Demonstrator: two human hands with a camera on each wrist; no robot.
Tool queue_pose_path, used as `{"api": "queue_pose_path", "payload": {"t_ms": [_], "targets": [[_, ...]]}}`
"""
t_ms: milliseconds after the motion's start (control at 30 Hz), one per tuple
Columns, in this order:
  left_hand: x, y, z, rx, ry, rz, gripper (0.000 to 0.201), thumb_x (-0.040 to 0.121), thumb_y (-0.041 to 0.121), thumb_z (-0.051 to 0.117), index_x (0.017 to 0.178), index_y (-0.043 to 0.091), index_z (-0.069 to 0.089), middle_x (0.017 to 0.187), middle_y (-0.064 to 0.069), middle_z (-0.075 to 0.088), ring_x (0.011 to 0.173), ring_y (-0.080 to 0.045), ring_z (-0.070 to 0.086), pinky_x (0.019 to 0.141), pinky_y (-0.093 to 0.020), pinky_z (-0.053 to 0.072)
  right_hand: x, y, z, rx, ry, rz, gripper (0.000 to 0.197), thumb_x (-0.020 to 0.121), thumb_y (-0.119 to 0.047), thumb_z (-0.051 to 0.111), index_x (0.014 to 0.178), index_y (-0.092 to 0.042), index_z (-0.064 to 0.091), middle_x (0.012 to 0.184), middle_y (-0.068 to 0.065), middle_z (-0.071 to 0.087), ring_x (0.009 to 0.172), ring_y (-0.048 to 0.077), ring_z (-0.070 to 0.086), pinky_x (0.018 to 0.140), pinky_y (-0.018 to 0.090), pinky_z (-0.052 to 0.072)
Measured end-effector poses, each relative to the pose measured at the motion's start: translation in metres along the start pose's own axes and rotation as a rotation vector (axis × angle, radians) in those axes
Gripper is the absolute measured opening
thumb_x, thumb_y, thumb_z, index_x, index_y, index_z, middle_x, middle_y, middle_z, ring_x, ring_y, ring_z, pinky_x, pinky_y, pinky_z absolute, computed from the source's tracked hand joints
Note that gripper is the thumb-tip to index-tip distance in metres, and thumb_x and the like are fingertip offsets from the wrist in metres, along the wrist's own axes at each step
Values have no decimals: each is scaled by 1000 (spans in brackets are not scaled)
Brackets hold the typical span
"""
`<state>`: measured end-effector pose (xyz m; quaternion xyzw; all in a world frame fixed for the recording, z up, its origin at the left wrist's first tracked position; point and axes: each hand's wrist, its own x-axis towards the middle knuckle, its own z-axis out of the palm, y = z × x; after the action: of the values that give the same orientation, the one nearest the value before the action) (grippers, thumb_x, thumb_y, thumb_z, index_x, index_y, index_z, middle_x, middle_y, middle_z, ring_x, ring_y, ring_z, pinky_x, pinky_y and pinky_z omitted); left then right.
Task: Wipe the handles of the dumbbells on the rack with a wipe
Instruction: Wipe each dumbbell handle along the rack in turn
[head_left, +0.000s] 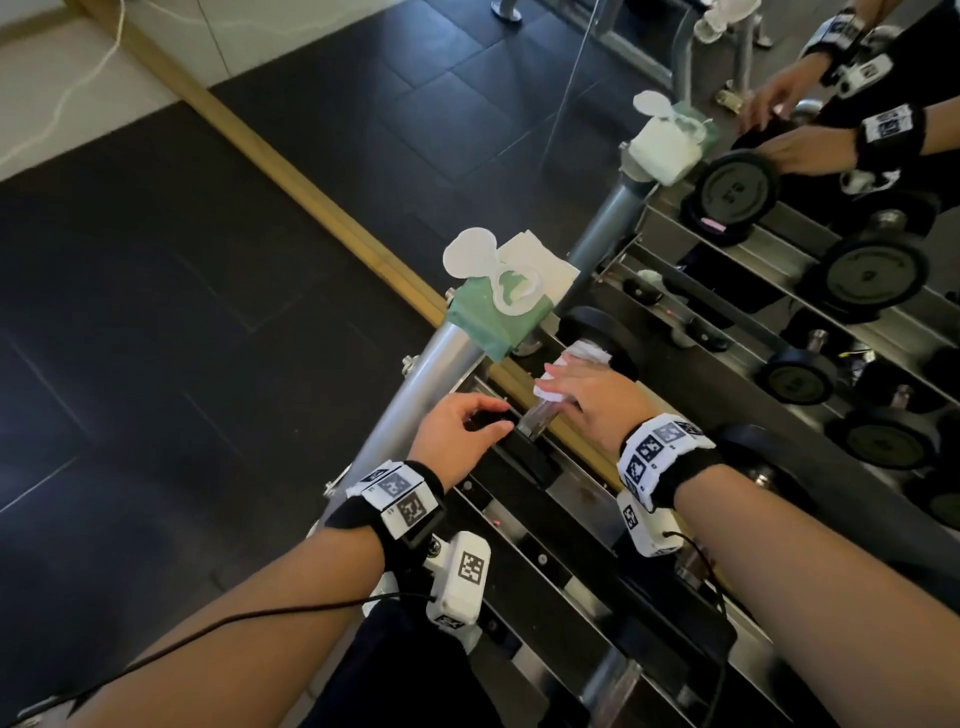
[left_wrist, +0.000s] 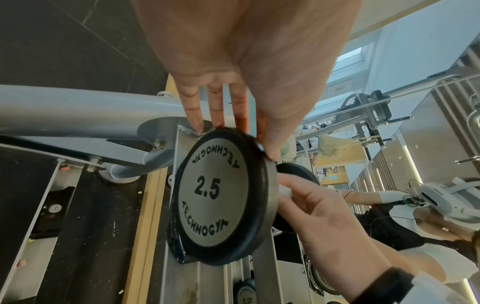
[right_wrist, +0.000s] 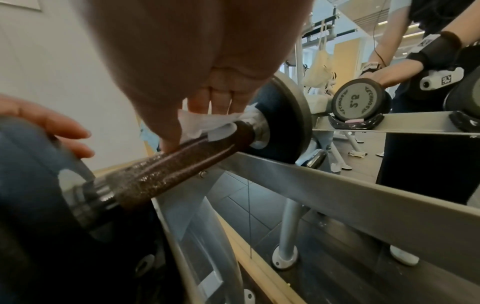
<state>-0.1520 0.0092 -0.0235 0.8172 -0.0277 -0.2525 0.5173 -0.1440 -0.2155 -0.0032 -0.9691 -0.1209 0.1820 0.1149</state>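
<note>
Right wrist view: my right hand (right_wrist: 207, 86) presses a crumpled white wipe (right_wrist: 205, 123) around the dumbbell's (left_wrist: 223, 197) dark knurled handle (right_wrist: 176, 164). My left hand (left_wrist: 233, 82) pinches its "2.5" end plate.

Head view: looks down from above and behind both forearms at the dumbbell rack (head_left: 524, 499), the floor to the left and a mirror to the right.
Left wrist view: sits close behind the left hand (left_wrist: 233, 67), facing the end plate (left_wrist: 221, 197) marked 2.5.
Right wrist view: sits close above the right hand (right_wrist: 187, 51), looking along the handle (right_wrist: 176, 162) toward the mirror.
Shared: all three views take in the same 2.5 dumbbell; each wrist view also catches the other hand.
</note>
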Motion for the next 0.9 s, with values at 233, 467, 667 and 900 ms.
{"api": "queue_pose_path", "payload": {"t_ms": [233,467,667,900], "targets": [[7,-3,-3,24,-29,-28,24,85,38,73,108,34,70,116,12,61,108,-4,53,77,-11,34,-14,-29,7,-61,-96,92,44,97,-11,53,137,-29,50,143,6,46,122,28,56,105,42,45],[8,2,-5,20,-63,-60,21,85,38,73,105,35,68,112,6,62,104,-13,60,93,-36,52,-4,-14,-24,-191,-99,0,40,93,-7,54,130,-23,55,127,3,54,106,20,62,91,25,44],[4,3,-4,2,-55,-54,18,86,38,72,104,35,68,109,5,63,101,-15,62,93,-42,54,-1,-6,-15,-107,-115,173,51,96,-3,50,141,-27,47,151,3,42,129,26,53,108,43,44],[4,0,-3,-1,-41,-25,19,87,37,71,106,35,69,113,5,64,102,-10,59,91,-30,50,-15,-25,20,-32,-184,8,43,99,-11,45,136,-29,55,146,8,42,127,33,50,101,45,43]]}}
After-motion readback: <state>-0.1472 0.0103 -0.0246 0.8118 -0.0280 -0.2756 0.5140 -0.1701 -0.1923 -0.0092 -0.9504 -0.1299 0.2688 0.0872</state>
